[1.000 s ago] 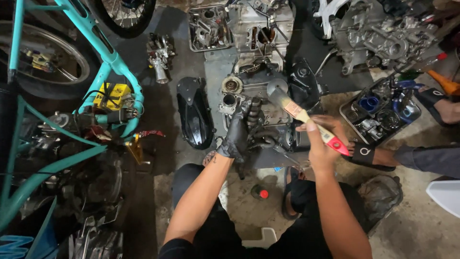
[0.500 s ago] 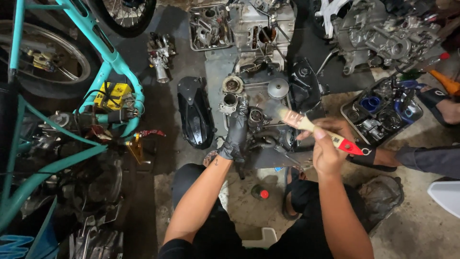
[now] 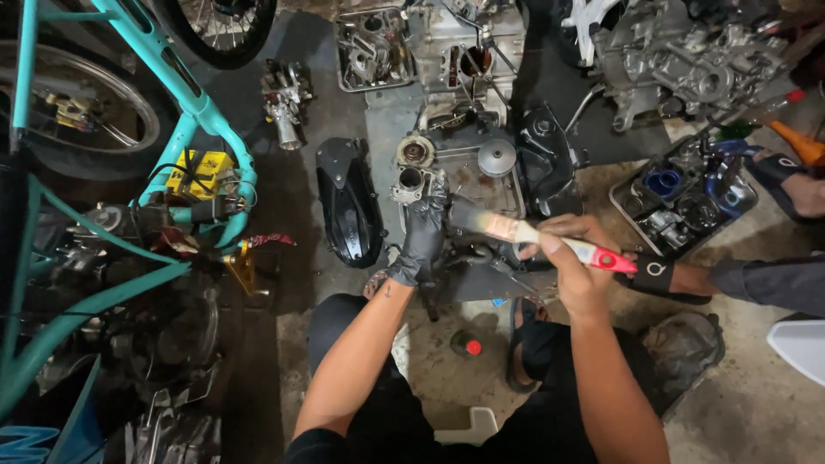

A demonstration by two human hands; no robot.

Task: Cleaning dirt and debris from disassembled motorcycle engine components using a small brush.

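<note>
My left hand (image 3: pixel 423 236) wears a black glove and grips a small metal engine part (image 3: pixel 411 182) at the edge of a dirty metal tray (image 3: pixel 507 199). My right hand (image 3: pixel 574 258) is bare and holds a paintbrush with a red handle (image 3: pixel 550 239). Its bristles point left over the tray, close to the gloved hand. A round silver cap (image 3: pixel 497 157) and other engine pieces lie in the tray just beyond the brush.
A teal motorcycle frame (image 3: pixel 185 120) with a wheel stands at left. A black plastic cover (image 3: pixel 348 202) lies on the floor. Engine blocks (image 3: pixel 687 51) sit at the back, and a tray of parts (image 3: pixel 683 198) at right. Another person's foot (image 3: pixel 679 277) and sleeve (image 3: pixel 769 282) are at right.
The brush has swung from pointing up and left to lying nearly level, bristles now lower and closer to my gloved left hand. The left hand has stayed on the part.
</note>
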